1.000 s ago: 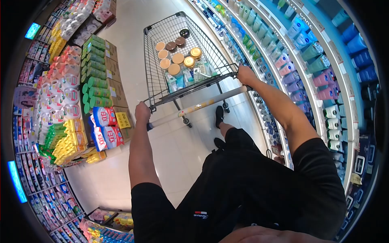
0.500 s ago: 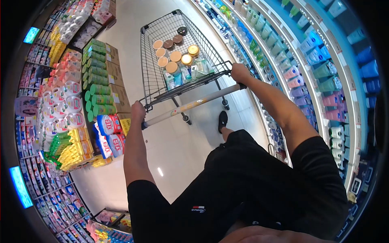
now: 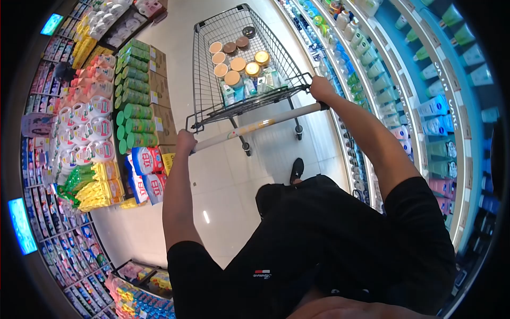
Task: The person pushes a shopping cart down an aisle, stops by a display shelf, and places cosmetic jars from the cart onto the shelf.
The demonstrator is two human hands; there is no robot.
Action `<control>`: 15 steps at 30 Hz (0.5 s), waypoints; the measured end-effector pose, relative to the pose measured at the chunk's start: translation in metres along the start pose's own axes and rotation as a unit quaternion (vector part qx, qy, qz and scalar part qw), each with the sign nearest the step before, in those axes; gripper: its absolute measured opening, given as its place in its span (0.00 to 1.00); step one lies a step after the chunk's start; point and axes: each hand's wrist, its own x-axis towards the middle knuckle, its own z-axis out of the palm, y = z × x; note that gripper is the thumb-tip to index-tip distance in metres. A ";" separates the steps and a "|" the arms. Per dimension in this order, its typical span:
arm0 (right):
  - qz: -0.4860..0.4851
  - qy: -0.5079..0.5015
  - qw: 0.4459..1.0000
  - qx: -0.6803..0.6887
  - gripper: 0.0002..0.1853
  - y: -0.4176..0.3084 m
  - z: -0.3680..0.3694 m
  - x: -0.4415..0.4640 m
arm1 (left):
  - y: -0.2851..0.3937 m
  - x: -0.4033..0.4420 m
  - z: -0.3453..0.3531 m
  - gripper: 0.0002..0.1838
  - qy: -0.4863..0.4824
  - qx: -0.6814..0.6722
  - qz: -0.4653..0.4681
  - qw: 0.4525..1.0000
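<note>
A wire shopping cart (image 3: pixel 198 69) stands ahead of me. My left hand (image 3: pixel 185 141) is wrapped round the left end of its grey push handle (image 3: pixel 249 127). At the other end, my right hand (image 3: pixel 322 89) is closed round the right corner of the handle. Inside the basket lie several round tubs with peach lids (image 3: pixel 232 78), brown-lidded tubs (image 3: pixel 229 48) and gold-lidded jars (image 3: pixel 261 58). Tubes and bottles (image 3: pixel 249 86) in white, green and blue stand at the near end. A dark round container (image 3: pixel 248 32) sits further forward.
Shelves of tubes and bottles (image 3: pixel 374 69) run along my right. On the left, a floor display holds green canisters (image 3: pixel 141 126), white jugs (image 3: pixel 99 127), yellow packs (image 3: pixel 101 191) and detergent bags (image 3: pixel 146 165). Pale tiled floor (image 3: pixel 228 186) lies between, with my black shoe (image 3: pixel 297 169) on it.
The cart and both hands sit slightly higher and further right in view. The left display appears shifted a little right, and my leg has changed position. Both hands keep their grip.
</note>
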 end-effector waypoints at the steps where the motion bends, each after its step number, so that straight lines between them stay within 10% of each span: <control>1: 0.000 0.002 1.000 0.001 0.12 -0.002 -0.001 0.010 | 0.003 0.006 0.000 0.16 -0.002 -0.001 -0.006 1.000; 7: -0.027 0.003 1.000 -0.014 0.11 -0.019 0.000 0.064 | 0.035 0.044 -0.014 0.15 0.135 0.086 0.016 0.987; 10: -0.021 0.003 1.000 0.014 0.12 -0.034 0.001 0.087 | 0.025 0.093 -0.027 0.13 0.090 0.302 0.146 0.938; 15: -0.017 0.020 0.999 0.022 0.12 -0.065 -0.006 0.127 | 0.023 0.177 -0.041 0.11 0.088 0.274 0.123 0.950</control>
